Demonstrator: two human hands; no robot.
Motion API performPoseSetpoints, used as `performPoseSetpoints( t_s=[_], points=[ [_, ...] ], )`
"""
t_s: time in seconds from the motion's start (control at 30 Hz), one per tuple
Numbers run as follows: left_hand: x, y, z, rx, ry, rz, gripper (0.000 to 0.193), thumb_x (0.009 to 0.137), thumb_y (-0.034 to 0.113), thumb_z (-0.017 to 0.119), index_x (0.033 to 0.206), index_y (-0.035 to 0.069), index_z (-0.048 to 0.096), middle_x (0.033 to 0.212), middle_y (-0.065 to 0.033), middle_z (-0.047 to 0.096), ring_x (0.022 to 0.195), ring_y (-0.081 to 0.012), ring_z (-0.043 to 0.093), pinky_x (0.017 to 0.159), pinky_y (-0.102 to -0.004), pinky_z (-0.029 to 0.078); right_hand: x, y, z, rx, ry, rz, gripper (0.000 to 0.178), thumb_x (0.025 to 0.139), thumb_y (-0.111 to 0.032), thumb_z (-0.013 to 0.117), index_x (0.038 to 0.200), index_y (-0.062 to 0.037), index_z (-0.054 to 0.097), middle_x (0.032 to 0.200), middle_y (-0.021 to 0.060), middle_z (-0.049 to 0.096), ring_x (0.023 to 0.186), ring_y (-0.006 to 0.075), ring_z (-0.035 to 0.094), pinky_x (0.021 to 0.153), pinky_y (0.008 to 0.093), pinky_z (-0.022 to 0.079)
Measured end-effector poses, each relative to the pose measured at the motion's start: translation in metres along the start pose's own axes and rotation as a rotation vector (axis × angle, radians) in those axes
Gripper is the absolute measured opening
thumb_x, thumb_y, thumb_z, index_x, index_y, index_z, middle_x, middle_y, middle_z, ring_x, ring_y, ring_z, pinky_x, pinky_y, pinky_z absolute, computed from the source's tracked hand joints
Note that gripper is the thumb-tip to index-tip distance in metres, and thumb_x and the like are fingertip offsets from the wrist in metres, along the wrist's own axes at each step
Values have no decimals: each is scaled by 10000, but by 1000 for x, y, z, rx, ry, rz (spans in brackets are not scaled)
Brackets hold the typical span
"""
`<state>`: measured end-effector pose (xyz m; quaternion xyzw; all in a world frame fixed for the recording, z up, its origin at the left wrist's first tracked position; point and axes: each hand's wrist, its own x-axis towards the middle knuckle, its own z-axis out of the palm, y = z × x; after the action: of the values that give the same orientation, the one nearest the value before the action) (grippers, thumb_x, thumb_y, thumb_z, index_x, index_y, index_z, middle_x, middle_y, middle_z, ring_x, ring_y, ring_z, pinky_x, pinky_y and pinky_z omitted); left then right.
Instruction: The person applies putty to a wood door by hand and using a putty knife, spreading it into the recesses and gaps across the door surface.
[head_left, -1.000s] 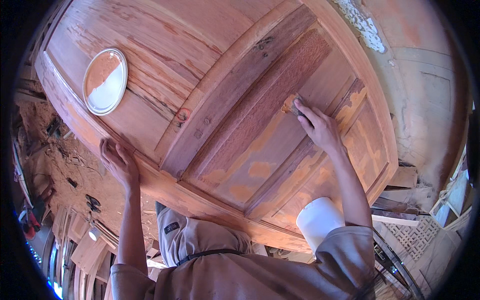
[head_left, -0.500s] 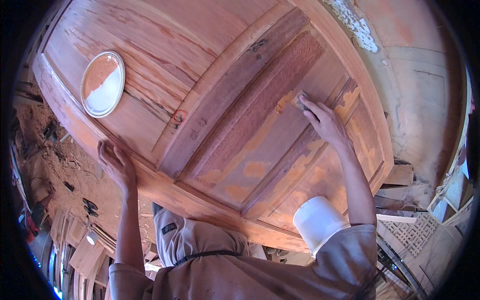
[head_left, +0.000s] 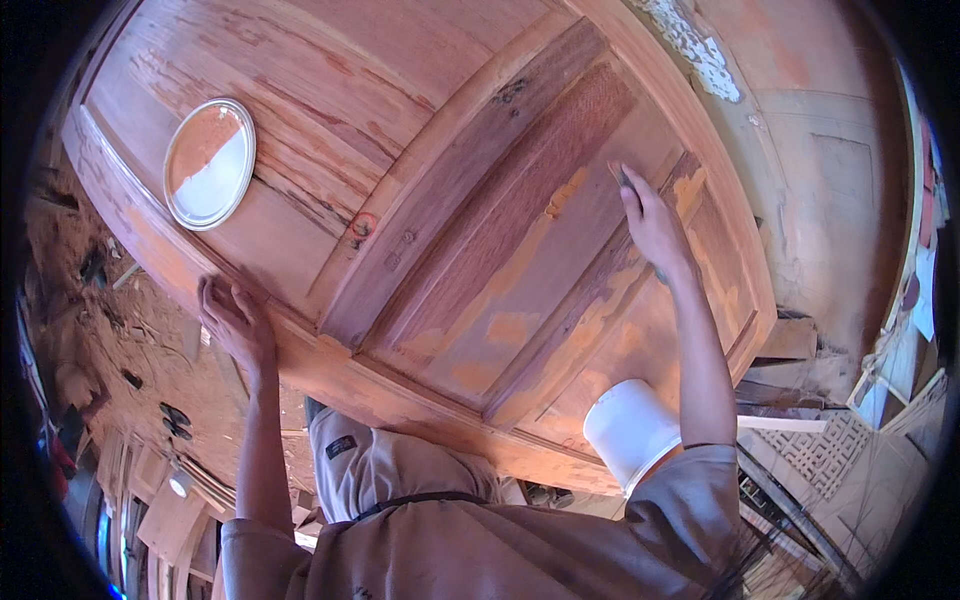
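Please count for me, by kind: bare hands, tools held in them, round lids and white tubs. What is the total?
Left hand and right hand: 2
Held tool: 1
Round lid: 1
White tub: 1
Total: 5

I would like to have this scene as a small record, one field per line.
surface: framed wooden panel with patches of orange paste
left hand: resting on the panel's edge
right hand: holding a small thin tool over the panel; contact unclear
round lid: lying on the panel, part white, part orange-brown
white bucket: beside the right forearm
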<state>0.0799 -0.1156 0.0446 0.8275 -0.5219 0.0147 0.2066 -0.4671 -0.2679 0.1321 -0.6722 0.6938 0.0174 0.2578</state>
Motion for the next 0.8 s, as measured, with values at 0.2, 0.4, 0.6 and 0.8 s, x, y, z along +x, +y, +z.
performPoseSetpoints(
  t_s=[0.2, 0.4, 0.6, 0.8],
  points=[
    [1, 4, -1, -63, 29, -11, 507, 1009, 318, 559, 1379, -17, 466, 1414, -203, 511, 1329, -379, 458, 1124, -506, 320, 21, -65, 16, -86, -92, 212, 452, 1055, -259, 387, 1467, -90, 471, 1308, 250, 613, 1245, 404, 572, 1059, 453, 448],
    [0, 7, -5, -23, 20, -18, 495, 1010, 310, 569, 1371, -14, 474, 1416, -187, 521, 1323, -363, 471, 1131, -503, 316, -5, -84, 29, -91, -213, 232, 468, 1022, -240, 409, 1428, -21, 496, 1286, 271, 614, 1193, 430, 593, 1043, 476, 463],
    [2, 8, -7, -64, 23, -26, 485, 1009, 318, 570, 1365, -1, 489, 1424, -180, 519, 1332, -359, 468, 1141, -488, 309, -51, -122, 40, -162, -291, 248, 448, 1019, -212, 405, 1417, -35, 510, 1273, 277, 614, 1186, 427, 601, 1024, 469, 482],
    [5, 12, -9, -43, 33, -47, 474, 1012, 309, 557, 1364, -1, 490, 1431, -188, 512, 1336, -369, 458, 1143, -488, 302, -113, -99, 17, 243, -319, -1, 472, 1045, -278, 495, 1456, -49, 472, 1397, 278, 541, 1317, 408, 517, 1090, 442, 440]
  ],
)
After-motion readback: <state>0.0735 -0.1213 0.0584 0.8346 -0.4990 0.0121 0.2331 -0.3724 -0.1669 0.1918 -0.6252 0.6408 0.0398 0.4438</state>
